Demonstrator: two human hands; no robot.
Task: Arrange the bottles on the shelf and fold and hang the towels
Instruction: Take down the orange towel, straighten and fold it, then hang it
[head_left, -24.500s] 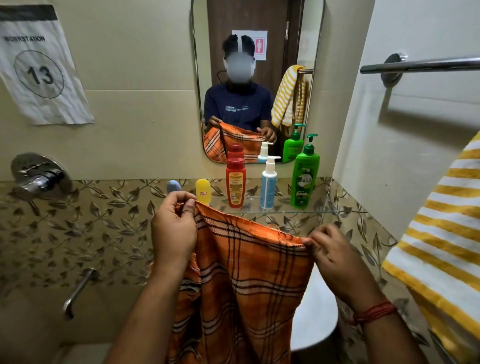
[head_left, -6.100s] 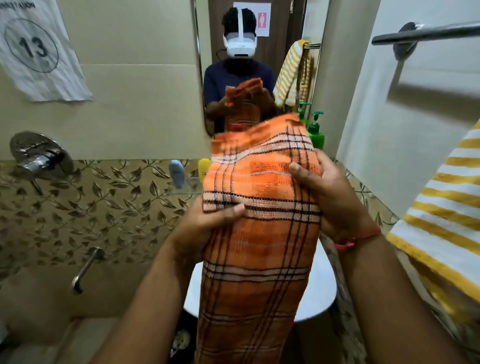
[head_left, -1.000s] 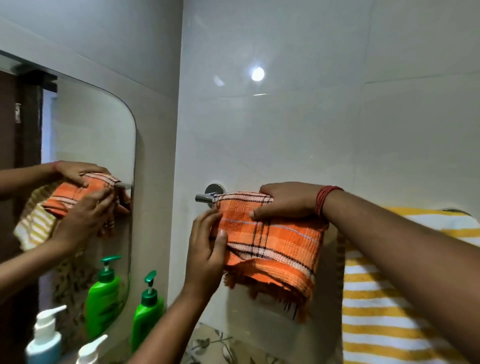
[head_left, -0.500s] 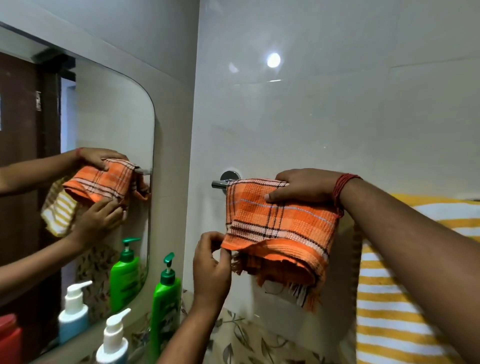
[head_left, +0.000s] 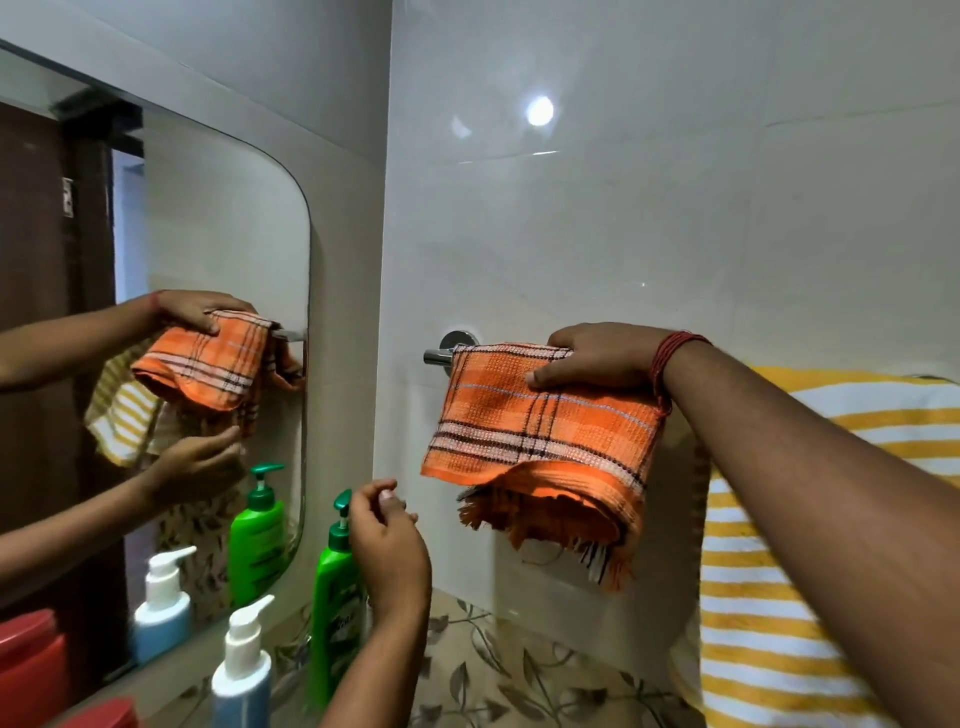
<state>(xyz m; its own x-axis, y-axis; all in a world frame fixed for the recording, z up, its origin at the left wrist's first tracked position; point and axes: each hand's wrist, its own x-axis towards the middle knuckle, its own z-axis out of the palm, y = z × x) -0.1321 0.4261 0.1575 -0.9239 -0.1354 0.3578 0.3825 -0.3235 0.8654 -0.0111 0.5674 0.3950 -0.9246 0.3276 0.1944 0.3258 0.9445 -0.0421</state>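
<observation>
A folded orange plaid towel (head_left: 540, 441) hangs over the left end of the chrome towel bar (head_left: 439, 356) on the white wall. My right hand (head_left: 597, 358) lies flat on the towel's top, pressing it on the bar. My left hand (head_left: 387, 540) hangs free below the towel's left corner, fingers loosely curled, holding nothing. A yellow and white striped towel (head_left: 779, 597) hangs on the same bar to the right, partly behind my right arm. A green pump bottle (head_left: 332, 613) and a blue pump bottle (head_left: 241, 675) stand at the lower left.
A mirror (head_left: 156, 312) on the left wall reflects my hands, both towels and the bottles. A red bottle cap (head_left: 104, 717) shows at the bottom left edge. Leaf-pattern tiles (head_left: 519, 675) run below the white wall.
My left hand has let go of the orange towel's lower corner and dropped down and away. My right hand stays on top of the towel.
</observation>
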